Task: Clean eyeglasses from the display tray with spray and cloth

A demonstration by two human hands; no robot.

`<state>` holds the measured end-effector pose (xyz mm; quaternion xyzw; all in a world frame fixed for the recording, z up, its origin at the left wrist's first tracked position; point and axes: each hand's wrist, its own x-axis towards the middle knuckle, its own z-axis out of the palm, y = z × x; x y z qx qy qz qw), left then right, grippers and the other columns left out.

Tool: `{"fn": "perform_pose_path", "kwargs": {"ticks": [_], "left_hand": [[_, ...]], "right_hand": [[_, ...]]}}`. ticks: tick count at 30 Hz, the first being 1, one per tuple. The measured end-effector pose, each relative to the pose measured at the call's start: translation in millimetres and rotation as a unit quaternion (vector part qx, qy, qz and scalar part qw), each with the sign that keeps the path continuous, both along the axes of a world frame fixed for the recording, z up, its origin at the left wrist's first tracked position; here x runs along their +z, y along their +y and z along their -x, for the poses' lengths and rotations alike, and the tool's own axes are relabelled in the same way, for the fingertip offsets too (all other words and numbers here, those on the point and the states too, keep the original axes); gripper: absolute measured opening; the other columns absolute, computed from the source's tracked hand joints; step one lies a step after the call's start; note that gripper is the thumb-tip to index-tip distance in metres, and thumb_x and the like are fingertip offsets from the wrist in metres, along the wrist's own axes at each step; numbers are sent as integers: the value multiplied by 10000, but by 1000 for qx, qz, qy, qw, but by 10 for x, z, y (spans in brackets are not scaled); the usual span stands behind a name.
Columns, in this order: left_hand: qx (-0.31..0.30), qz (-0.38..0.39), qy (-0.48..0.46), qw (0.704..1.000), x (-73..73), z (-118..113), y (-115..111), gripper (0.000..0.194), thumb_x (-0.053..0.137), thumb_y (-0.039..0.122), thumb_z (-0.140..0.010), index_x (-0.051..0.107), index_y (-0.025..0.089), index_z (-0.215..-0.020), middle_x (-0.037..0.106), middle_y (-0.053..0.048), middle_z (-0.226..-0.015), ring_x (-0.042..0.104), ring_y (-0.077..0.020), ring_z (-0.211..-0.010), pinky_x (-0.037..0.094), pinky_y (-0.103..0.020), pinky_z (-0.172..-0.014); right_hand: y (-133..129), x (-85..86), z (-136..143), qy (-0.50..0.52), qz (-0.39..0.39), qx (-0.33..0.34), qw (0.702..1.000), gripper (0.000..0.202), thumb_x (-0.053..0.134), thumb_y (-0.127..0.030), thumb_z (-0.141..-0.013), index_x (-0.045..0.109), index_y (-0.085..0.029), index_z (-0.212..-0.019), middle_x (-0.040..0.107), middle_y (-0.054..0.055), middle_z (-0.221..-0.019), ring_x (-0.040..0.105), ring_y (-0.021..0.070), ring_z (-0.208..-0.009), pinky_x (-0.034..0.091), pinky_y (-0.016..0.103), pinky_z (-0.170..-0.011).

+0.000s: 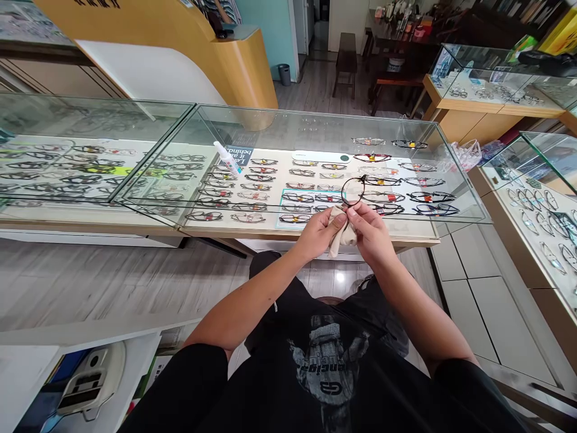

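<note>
Above the front edge of a glass display case, both hands meet around a pair of dark-rimmed glasses (353,192), one round rim upright above the fingers. My left hand (319,231) is closed, pinching a beige cloth (341,237) at the lower part of the glasses. My right hand (370,233) is closed on the glasses from the other side, thumb and fingers near the rim. The rest of the frame is partly hidden by the cloth and fingers. A white tube (228,157) with a blue end lies on the case's glass top, left of the hands.
Rows of eyeglasses (259,178) lie inside the glass case (315,114). Another glass case (525,156) stands at the right, with a plastic bag (464,155) between. An open drawer (108,322) is at lower left. A bench (347,54) and dark table are beyond.
</note>
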<state>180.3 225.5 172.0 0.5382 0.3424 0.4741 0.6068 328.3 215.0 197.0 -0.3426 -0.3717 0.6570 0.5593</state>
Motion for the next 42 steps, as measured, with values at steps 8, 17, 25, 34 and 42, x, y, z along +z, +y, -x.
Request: {"fn": "perform_pose_path", "kwargs": {"ticks": [8,17,25,34,42], "left_hand": [[-86,-3,16,996,74,135,-35,536,787,652,-877,696,169,-1090,662,-23,-828,572,-143,-709,467,-259,-667],[-8,8,3,1000,36,27,-75,548,763,695,-874,694,163,-984,662,-10,-784,554,-134,-682,443,-249,-637],[-63,-5,7,998,85,148,-33,542,743,704,-888,716,170,-978,657,-25,-820,564,-139,-721,457,-259,-689],[-43,16,13,999,67,87,-76,550,845,663,-808,705,161,-985,672,-19,-799,566,-133,-679,442,-246,-633],[-4,-14,19,1000,150,101,-111,594,706,751,-886,635,169,-791,564,6,-687,467,-120,-632,413,-263,-628]], "right_hand": [[18,-7,-109,-3,-18,-4,1000,277,952,-443,-778,752,-263,-841,736,1,-971,644,139,-830,535,243,-747],[-42,-1,-57,-38,-23,19,999,344,938,-519,-775,722,-278,-892,707,-4,-911,614,154,-779,534,269,-700],[-7,77,-108,-37,-35,-2,999,313,955,-483,-760,741,-261,-817,732,11,-973,651,170,-870,554,299,-809],[-28,0,-95,-36,-26,6,999,293,948,-475,-765,750,-268,-829,710,13,-981,625,167,-848,529,285,-749],[-41,5,-66,-30,-18,1,999,304,940,-470,-764,733,-262,-841,732,15,-967,639,168,-832,544,295,-766]]}}
